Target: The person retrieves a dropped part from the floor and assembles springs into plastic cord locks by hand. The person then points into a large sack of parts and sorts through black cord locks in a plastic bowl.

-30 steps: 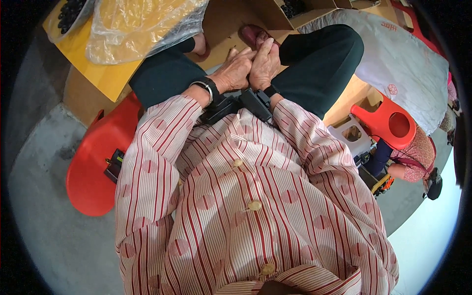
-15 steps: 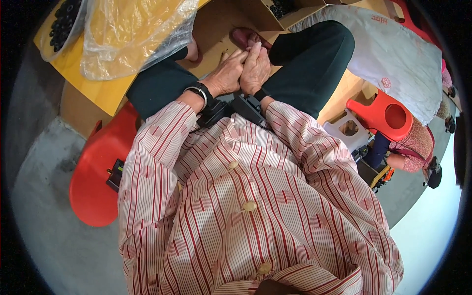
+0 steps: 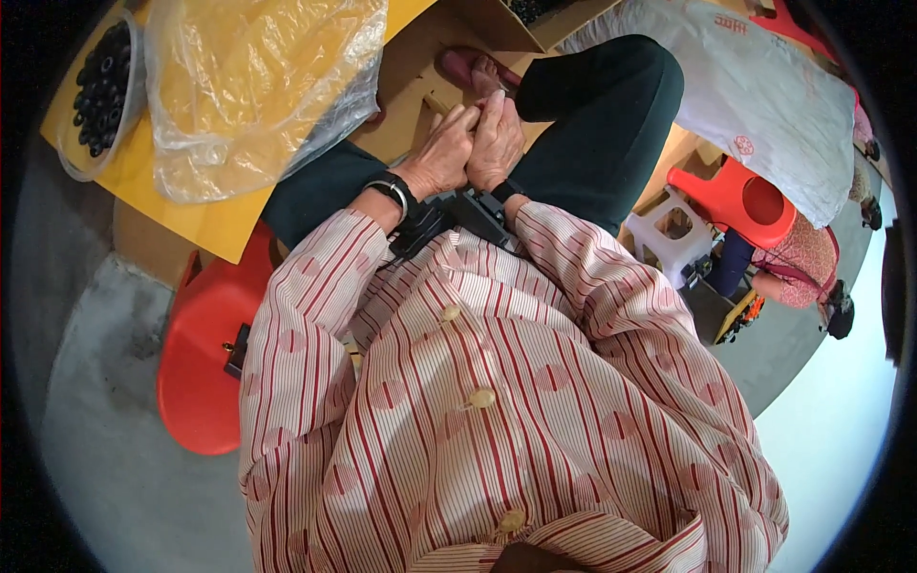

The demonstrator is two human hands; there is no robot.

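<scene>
My left hand [image 3: 440, 156] and my right hand [image 3: 497, 143] meet in front of my lap, between my knees. The fingers of both are curled and pressed together, the right fingertips reaching past the left knuckles. Whatever they pinch, if anything, is hidden behind the fingers. A short tan edge or strip [image 3: 437, 103] shows just beyond my left fingers; I cannot tell whether it touches them. Dark bands circle both wrists, and a black device [image 3: 449, 218] sits at my waist just behind the hands.
A yellow table [image 3: 222, 222] at the upper left bears a clear plastic bag [image 3: 258, 105] and a clear tub [image 3: 134, 115] of black ring-shaped parts. Cardboard [image 3: 396, 95] lies beyond my hands. Red chairs [image 3: 202, 353], a white stool [image 3: 671, 234], a white sack [image 3: 745, 86] and another person [image 3: 798, 263] are around.
The view has shifted slightly, so the table, bag and tub sit lower in it, with more of the tub showing. My hands stay together in nearly the same place.
</scene>
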